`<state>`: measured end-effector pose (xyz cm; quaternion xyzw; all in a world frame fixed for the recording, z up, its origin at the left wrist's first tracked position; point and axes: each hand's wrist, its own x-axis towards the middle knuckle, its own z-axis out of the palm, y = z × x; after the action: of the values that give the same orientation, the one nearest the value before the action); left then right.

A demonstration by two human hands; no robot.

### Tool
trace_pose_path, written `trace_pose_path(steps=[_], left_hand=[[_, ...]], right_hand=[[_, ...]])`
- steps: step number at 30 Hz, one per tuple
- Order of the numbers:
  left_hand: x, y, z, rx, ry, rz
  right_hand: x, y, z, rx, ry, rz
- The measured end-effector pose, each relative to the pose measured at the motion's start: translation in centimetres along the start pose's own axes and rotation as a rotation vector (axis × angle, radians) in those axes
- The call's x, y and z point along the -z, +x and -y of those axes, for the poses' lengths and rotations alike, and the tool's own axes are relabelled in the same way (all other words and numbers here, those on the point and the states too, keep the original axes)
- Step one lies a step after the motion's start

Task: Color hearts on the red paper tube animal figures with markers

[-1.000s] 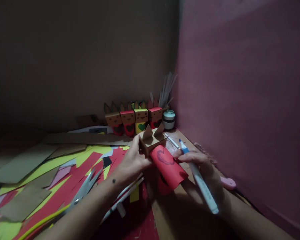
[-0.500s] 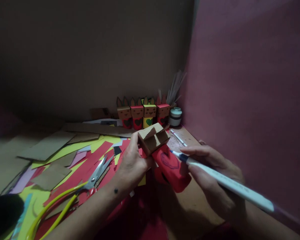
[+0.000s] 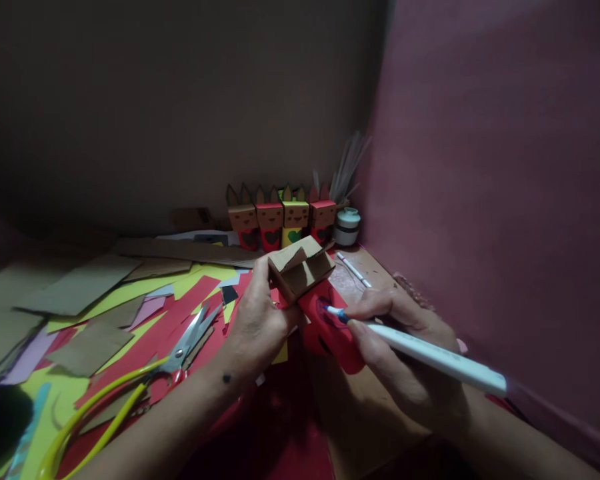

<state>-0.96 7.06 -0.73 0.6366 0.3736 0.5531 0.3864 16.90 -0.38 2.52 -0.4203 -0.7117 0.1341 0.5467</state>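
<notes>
My left hand (image 3: 263, 310) is closed around a small figure with an open cardboard box head (image 3: 303, 270) and a red paper body (image 3: 347, 350). A dark heart outline shows on the red body, partly covered by the pen and fingers. Between the thumb and fingers of my right hand (image 3: 405, 347) is a white marker (image 3: 440, 357) with a blue collar. Its tip touches the red body at the left part of the heart. The figure is held tilted above the tabletop.
Yellow-handled scissors (image 3: 170, 367) lie open on red and yellow paper scraps at left. Cardboard pieces (image 3: 80, 280) lie behind them. Several finished box-headed figures (image 3: 270, 223) stand at the back, beside a lidded jar (image 3: 347, 227). Another white pen (image 3: 354, 270) lies near the pink wall (image 3: 505, 167).
The marker has moved left, from the heart's upper right to its left part, with my right hand following. The whole view has shifted slightly. My left hand keeps its hold.
</notes>
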Motion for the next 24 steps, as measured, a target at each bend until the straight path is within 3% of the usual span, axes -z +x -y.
trace_pose_path(steps=[18, 24], left_hand=[[0.01, -0.22, -1.00, 0.021, 0.034, 0.009], [-0.11, -0.17, -0.97, 0.026, 0.017, 0.026]], right_hand=[[0.01, -0.02, -0.22, 0.023, 0.007, 0.060], [-0.20, -0.12, -0.21, -0.019, 0.023, -0.004]])
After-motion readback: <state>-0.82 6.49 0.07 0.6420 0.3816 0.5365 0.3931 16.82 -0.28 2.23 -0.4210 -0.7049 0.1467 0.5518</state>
